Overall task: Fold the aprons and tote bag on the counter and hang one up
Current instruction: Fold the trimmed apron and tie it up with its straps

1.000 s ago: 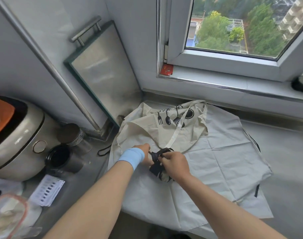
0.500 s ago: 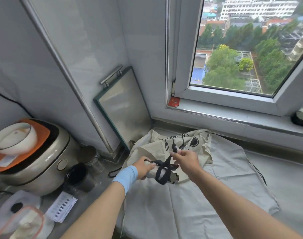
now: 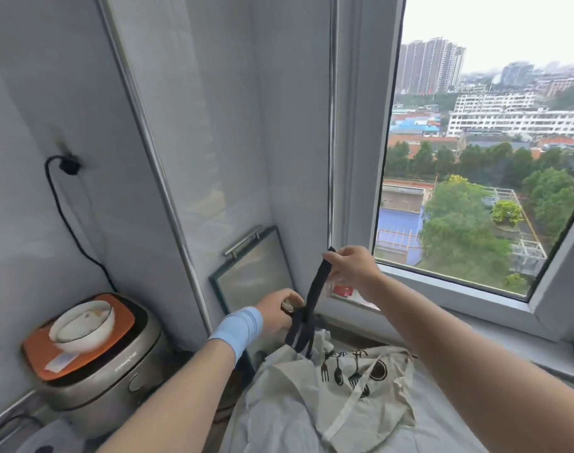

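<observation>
Pinching flat dark fabric strap [image 3: 316, 289] with right hand [image 3: 352, 266], gripping its bunched base with left hand [image 3: 276, 311], above crumpled cream canvas tote bag [image 3: 360, 390].

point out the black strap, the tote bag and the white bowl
black strap [image 3: 316, 289], head view, middle of its taut raised stretch
tote bag [image 3: 393, 380], head view, plain cloth right of the cutlery print
white bowl [image 3: 83, 325], head view, inside of the bowl

counter [image 3: 222, 416] | apron [image 3: 279, 429] spread on it; rice cooker [image 3: 115, 371] at left
</observation>
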